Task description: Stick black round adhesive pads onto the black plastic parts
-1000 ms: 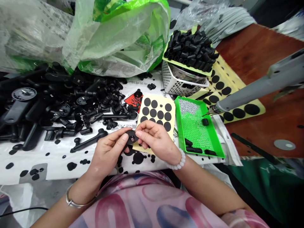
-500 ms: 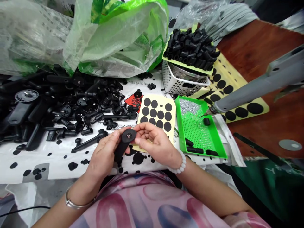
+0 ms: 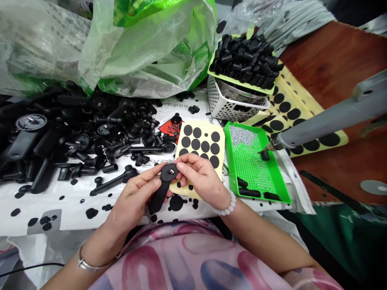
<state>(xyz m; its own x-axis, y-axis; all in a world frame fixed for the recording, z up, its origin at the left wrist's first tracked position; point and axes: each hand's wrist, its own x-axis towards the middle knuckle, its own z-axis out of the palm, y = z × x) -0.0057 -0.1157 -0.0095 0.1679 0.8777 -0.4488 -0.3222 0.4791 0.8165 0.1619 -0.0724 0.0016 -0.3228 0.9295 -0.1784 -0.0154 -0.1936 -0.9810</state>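
Observation:
A black plastic crank handle (image 3: 160,196) is held between both hands over the near part of the table. My left hand (image 3: 136,197) closes round its arm and the side of its round head. At the head's right rim, my right hand (image 3: 199,177) pinches with thumb and fingers. A black round pad (image 3: 169,170) lies on the head, with a small metal piece showing at its centre. Partly behind my right hand, a pale yellow sheet (image 3: 185,128) carries rows of round black stickers.
Black crank parts (image 3: 87,149) are heaped at the left. A green tray (image 3: 282,177) holds small metal pieces and black grips. Behind it, black sleeves (image 3: 244,60) fill a tray on a white basket (image 3: 223,102). A grey power screwdriver (image 3: 320,112) reaches in from the right.
The crank handle has shifted slightly right and tilted, its arm more visible. My right thumb has moved from beside the head up onto its upper right rim.

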